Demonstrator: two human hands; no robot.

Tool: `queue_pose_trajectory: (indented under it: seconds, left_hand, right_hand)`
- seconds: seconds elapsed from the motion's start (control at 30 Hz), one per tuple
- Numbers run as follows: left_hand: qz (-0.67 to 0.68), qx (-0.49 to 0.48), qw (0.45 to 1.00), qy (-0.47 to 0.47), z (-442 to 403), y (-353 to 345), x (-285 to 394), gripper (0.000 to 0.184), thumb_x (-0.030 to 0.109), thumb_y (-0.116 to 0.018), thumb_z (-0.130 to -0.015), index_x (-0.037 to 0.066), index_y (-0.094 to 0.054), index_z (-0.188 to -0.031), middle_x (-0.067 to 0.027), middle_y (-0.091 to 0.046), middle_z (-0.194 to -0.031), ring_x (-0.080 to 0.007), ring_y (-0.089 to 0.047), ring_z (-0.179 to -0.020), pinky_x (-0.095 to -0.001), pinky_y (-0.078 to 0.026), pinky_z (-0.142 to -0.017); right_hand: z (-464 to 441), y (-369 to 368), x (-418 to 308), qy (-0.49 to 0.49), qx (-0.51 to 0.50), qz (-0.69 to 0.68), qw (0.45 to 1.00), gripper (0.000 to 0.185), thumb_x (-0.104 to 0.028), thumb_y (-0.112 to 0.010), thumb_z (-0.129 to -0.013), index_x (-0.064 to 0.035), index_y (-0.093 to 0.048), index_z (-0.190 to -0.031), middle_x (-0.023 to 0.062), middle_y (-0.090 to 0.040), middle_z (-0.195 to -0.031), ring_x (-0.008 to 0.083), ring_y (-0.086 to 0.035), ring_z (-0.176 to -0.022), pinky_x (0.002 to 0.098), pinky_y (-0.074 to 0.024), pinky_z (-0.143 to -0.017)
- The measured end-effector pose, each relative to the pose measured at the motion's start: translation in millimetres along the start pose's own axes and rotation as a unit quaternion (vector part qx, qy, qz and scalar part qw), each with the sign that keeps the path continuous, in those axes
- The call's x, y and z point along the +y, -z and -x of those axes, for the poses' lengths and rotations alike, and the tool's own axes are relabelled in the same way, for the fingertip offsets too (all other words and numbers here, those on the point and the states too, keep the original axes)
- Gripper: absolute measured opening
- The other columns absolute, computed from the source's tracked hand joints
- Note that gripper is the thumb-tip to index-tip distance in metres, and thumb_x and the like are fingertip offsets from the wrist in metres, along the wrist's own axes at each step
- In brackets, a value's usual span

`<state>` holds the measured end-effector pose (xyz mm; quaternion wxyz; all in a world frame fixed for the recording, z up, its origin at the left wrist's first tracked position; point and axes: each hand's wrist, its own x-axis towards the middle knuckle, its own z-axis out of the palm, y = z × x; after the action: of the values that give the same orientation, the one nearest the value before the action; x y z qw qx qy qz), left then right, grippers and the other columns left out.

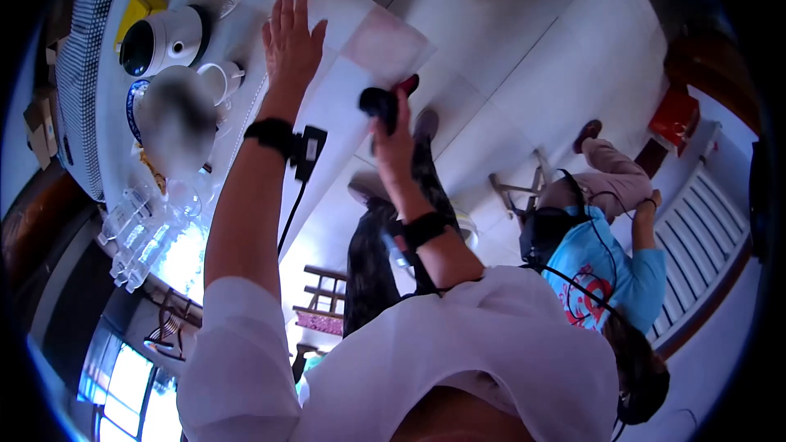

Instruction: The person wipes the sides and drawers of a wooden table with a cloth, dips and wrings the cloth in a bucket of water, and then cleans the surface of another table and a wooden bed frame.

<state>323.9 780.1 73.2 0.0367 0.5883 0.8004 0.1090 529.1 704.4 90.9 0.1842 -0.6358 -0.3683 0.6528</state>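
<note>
Head view | right grip (394,146): closed around black object (378,106), probably light, stiff; best held by middle | left grip (292,47): spread, desk (337,10) beneath

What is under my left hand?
The pale tabletop shows beside your left hand; whatever lies directly beneath the palm and fingers is covered, so contact can't be judged.

- White shirt (458,336), loose on the body, with short, wide sleeves (233,352).
- Left hand (295,53) and right hand (395,147), both bare.
- Broad black left wristband (270,135), and beside it a small black box (309,155) with a pale label.
- Thin black cable (291,219) hanging from that box.
- Black right wristband (424,230), much the same.
- Dark trousers (367,274), streaked lighter, over dull greyish shoes (426,124).
</note>
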Motion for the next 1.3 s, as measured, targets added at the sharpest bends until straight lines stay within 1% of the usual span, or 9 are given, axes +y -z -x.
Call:
queue_pose_trajectory:
  seconds: [0.07,0.2,0.4,0.53,0.6,0.73,1.0,1.1,1.3]
  left_hand:
    - [-0.029,-0.001,0.999,0.03,-7,-13,5,0.053,0.034,-0.049,-0.09,0.009,-0.036,-0.135,-0.0144,-0.029,-0.145,-0.0322,-0.025,-0.134,-0.0503,-0.021,-0.106]
    - [-0.05,0.03,0.997,0.058,-4,-37,5,0.06,0.041,-0.04,-0.091,0.01,-0.027,-0.141,-0.0137,-0.02,-0.149,-0.0309,-0.015,-0.138,-0.0509,-0.01,-0.109]
    - [-0.075,0.004,0.994,0.079,-6,-33,8,0.063,0.039,-0.04,-0.089,0.01,-0.025,-0.143,-0.013,-0.019,-0.15,-0.0308,-0.015,-0.139,-0.0502,-0.007,-0.11]
    - [-0.073,-0.015,0.993,0.09,-6,-30,10,0.064,0.039,-0.04,-0.089,0.01,-0.024,-0.143,-0.0129,-0.018,-0.15,-0.0312,-0.014,-0.139,-0.0497,-0.006,-0.11]
    - [-0.07,-0.013,0.993,0.095,-7,-30,10,0.064,0.039,-0.04,-0.089,0.01,-0.024,-0.143,-0.0127,-0.017,-0.15,-0.0303,-0.013,-0.139,-0.0494,-0.005,-0.111]
    - [-0.068,-0.026,0.993,0.098,-7,-26,11,0.061,0.038,-0.039,-0.09,0.01,-0.025,-0.142,-0.0122,-0.016,-0.151,-0.0296,-0.013,-0.14,-0.0472,-0.005,-0.111]
    - [-0.04,-0.05,0.992,0.107,-11,-22,12,0.063,0.037,-0.044,-0.088,0.009,-0.026,-0.142,-0.0146,-0.018,-0.15,-0.0318,-0.014,-0.139,-0.0501,-0.005,-0.11]
    - [-0.045,-0.062,0.991,0.113,-10,-22,12,0.065,0.037,-0.046,-0.086,0.009,-0.027,-0.142,-0.0148,-0.018,-0.15,-0.0319,-0.015,-0.139,-0.0511,-0.005,-0.11]
    - [0.021,-0.057,0.99,0.126,-10,-19,11,0.07,0.035,-0.054,-0.081,0.01,-0.028,-0.141,-0.0149,-0.02,-0.149,-0.0328,-0.017,-0.138,-0.0528,-0.007,-0.109]
  right_hand:
    - [-38,34,29,0.151,0.071,0.142,0.976,0.053,-0.017,-0.056,-0.086,-0.0102,-0.037,-0.135,0.0149,-0.051,-0.126,0.0285,-0.053,-0.111,0.0349,-0.041,-0.094]
    - [-91,90,-1,0.122,0.066,-0.089,0.986,0.046,-0.025,-0.059,-0.088,-0.0073,-0.047,-0.128,0.012,-0.054,-0.121,0.0205,-0.051,-0.11,0.0298,-0.0379,-0.096]
    - [-148,81,-70,0.087,-0.163,0.187,0.965,0.051,-0.051,-0.046,-0.089,-0.021,-0.049,-0.13,0.0095,-0.064,-0.106,0.0232,-0.061,-0.096,0.0303,-0.0446,-0.085]
    - [-169,48,-115,0.067,-0.249,0.286,0.923,0.044,-0.044,-0.046,-0.091,-0.0264,-0.047,-0.132,0.0076,-0.063,-0.103,0.0179,-0.06,-0.086,0.028,-0.0453,-0.079]
    - [-177,29,-125,0.146,-0.242,0.331,0.9,0.045,-0.043,-0.044,-0.089,-0.0214,-0.049,-0.128,0.0101,-0.064,-0.106,0.03,-0.061,-0.092,0.0354,-0.0482,-0.08]
    - [-173,25,-121,0.146,-0.223,0.355,0.896,0.042,-0.04,-0.044,-0.091,-0.0215,-0.051,-0.127,0.0134,-0.063,-0.106,0.0327,-0.06,-0.093,0.0356,-0.0481,-0.08]
    - [-180,76,-84,0.093,-0.244,0.216,0.941,0.04,-0.037,-0.053,-0.09,-0.0211,-0.053,-0.127,0.0101,-0.065,-0.101,0.0228,-0.062,-0.092,0.0282,-0.0457,-0.083]
    - [-192,28,-125,0.01,-0.281,0.242,0.929,0.04,-0.026,-0.054,-0.091,-0.0173,-0.05,-0.13,0.0073,-0.06,-0.116,0.0168,-0.056,-0.102,0.0248,-0.0407,-0.091]
    - [-205,-45,-147,0.084,-0.266,0.219,0.935,0.042,-0.03,-0.049,-0.092,-0.0189,-0.046,-0.132,0.0133,-0.058,-0.118,0.0239,-0.056,-0.106,0.0301,-0.0407,-0.092]
